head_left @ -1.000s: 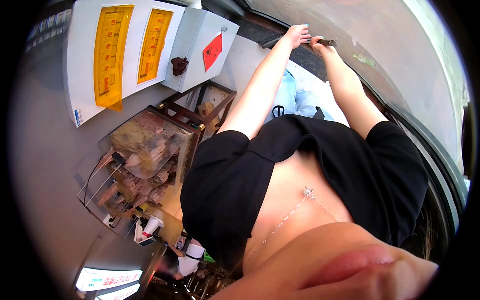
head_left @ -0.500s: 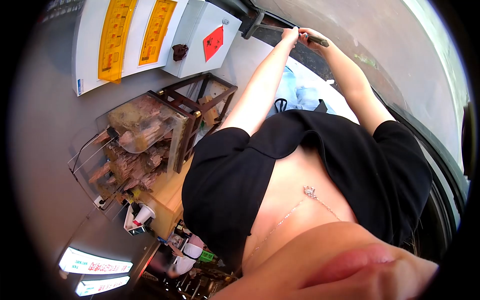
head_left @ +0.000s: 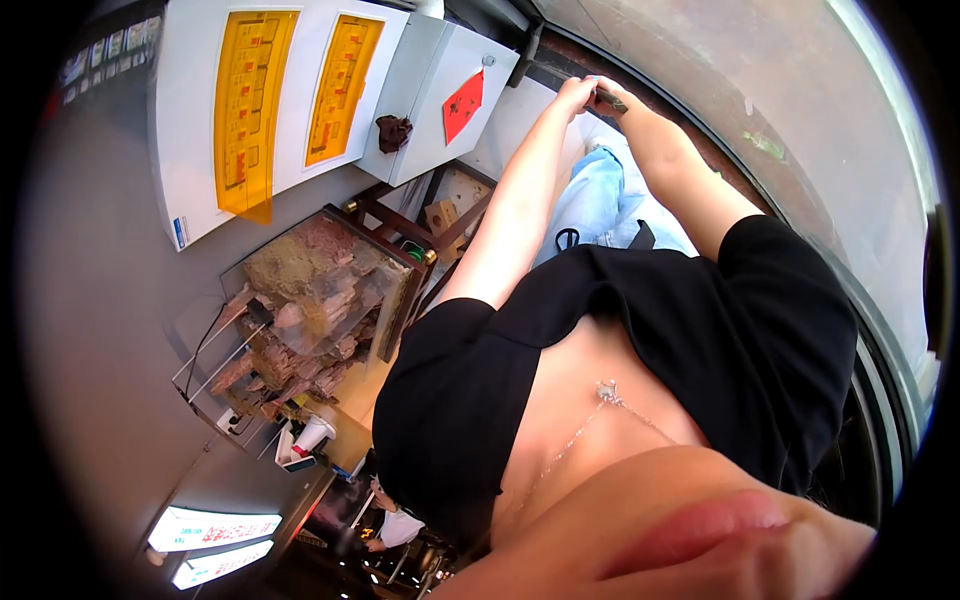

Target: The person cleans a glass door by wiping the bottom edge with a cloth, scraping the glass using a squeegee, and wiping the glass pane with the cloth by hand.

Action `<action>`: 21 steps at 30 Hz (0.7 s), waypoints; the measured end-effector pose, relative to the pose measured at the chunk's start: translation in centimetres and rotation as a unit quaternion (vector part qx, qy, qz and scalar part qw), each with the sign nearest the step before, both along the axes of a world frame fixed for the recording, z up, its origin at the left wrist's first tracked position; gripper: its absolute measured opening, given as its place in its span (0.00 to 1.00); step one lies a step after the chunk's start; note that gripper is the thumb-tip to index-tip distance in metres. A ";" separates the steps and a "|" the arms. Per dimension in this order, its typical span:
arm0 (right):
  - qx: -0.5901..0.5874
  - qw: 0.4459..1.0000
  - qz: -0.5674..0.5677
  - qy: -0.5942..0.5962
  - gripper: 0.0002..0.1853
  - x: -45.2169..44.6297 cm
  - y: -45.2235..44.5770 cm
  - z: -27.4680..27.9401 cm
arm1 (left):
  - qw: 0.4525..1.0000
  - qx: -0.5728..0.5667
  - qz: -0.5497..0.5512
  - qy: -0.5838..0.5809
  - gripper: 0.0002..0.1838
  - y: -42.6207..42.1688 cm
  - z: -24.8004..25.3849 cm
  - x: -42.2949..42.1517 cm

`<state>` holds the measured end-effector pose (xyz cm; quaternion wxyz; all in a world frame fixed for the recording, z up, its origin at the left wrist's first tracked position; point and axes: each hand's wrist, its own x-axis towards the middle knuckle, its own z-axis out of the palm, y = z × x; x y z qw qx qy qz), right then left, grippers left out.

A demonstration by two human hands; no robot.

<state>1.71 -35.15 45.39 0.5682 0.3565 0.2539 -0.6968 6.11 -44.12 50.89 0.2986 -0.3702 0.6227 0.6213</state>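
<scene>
My left hand (head_left: 576, 92) and my right hand (head_left: 604, 88) are close together at the far end of my outstretched arms. Both are closed around a long-handled tool, whose dark handle end (head_left: 612, 101) sticks out by my right wrist. A dark part (head_left: 526, 56), probably the tool's head, shows to the left beyond my left hand. Fine detail of the fingers is too small to tell. Below the hands are light blue jeans (head_left: 590, 195) and a pale surface.
A large curved glass panel (head_left: 790, 120) rises on the right. At left stand a white cabinet (head_left: 195, 130) with yellow covers, a grey box (head_left: 420, 90) with a red paper, a dark wooden frame and a rock display (head_left: 310, 300). A person (head_left: 398, 528) is at the bottom.
The tool's head swung up and left, then back right, partly out of sight. My left hand, spread a second ago, is closed on the tool. The view has shifted slightly.
</scene>
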 end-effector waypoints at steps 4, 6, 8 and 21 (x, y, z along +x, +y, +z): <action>0.036 0.998 -0.056 -0.010 0.08 0.1 0.6 -0.6 | 0.999 0.012 -0.040 0.018 0.22 0.2 -0.7 -0.6; 0.052 0.995 -0.080 -0.012 0.08 0.0 1.9 -0.3 | 0.999 0.008 -0.044 0.023 0.25 1.4 0.2 -1.1; 0.063 0.993 -0.101 -0.009 0.08 -0.1 3.7 0.3 | 0.993 0.049 -0.107 0.022 0.28 2.9 0.6 -1.7; 0.132 0.964 -0.230 0.005 0.08 6.5 26.2 2.5 | 0.949 0.088 -0.293 0.077 0.46 22.6 1.9 2.1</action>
